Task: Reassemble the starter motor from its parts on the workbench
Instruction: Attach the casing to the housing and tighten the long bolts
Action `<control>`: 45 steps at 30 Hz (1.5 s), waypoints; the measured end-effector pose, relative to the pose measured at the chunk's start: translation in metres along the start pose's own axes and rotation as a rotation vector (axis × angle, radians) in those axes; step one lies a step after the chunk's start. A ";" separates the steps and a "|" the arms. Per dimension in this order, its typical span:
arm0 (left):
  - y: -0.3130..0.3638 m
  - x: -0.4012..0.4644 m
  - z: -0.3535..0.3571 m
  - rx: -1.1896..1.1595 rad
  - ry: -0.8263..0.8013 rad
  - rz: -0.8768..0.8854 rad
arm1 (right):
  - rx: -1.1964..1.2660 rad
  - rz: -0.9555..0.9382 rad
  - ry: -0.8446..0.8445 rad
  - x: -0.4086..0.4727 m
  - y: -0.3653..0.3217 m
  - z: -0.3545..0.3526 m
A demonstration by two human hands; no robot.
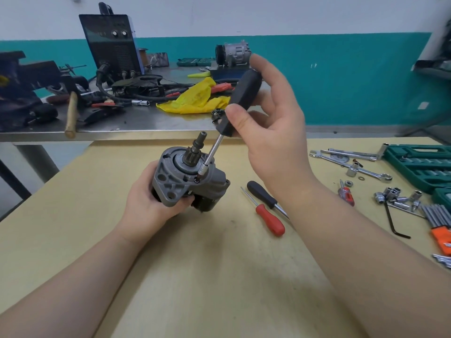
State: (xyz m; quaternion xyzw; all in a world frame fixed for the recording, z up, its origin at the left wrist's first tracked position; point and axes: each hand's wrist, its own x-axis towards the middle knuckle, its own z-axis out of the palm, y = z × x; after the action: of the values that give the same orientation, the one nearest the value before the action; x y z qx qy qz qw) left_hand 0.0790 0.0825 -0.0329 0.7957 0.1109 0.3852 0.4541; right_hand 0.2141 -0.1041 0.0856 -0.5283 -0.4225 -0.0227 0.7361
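Driving a housing screw: right hand (271,113) grips screwdriver (240,103), left hand (148,198) clasps starter motor (188,179). Mostly assembled; fasteners prob. left.

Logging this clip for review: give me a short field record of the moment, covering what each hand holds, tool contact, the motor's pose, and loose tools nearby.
left hand: left hand grips the starter motor from below
right hand: right hand holds the black-handled driver
tool contact: driver tip sits on a screw at the front housing's edge
motor pose: held above the workbench, pinion shaft pointing up
loose tools: red screwdriver and black screwdriver lie right of the motor
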 end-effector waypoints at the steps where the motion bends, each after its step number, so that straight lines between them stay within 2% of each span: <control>1: -0.001 0.001 0.000 -0.015 0.002 -0.010 | -0.008 0.004 0.022 0.000 0.001 0.000; 9: -0.004 0.008 -0.003 -0.069 -0.043 -0.058 | 0.046 0.088 0.012 0.003 0.007 0.000; 15: -0.010 0.009 -0.007 -0.063 -0.095 -0.042 | -0.002 0.069 0.095 0.001 0.010 0.001; 20: -0.013 0.013 -0.012 -0.079 -0.145 -0.054 | 0.131 0.086 0.019 -0.001 0.009 0.004; 27: -0.013 0.010 -0.008 -0.043 -0.107 -0.045 | 0.044 -0.007 0.043 -0.004 0.004 0.006; 33: -0.016 0.012 -0.007 -0.035 -0.106 -0.034 | 0.068 -0.022 -0.078 -0.005 0.000 0.008; 37: -0.017 0.012 -0.006 -0.036 -0.097 -0.024 | -0.009 -0.067 -0.012 -0.008 0.000 0.009; 45: -0.021 0.012 -0.005 -0.066 -0.096 -0.024 | 0.036 0.003 0.075 -0.003 -0.003 0.005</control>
State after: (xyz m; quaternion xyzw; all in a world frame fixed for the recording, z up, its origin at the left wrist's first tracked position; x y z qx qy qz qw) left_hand 0.0872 0.1036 -0.0428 0.7966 0.0856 0.3444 0.4893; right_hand 0.2080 -0.1030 0.0866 -0.5145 -0.3940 -0.0338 0.7608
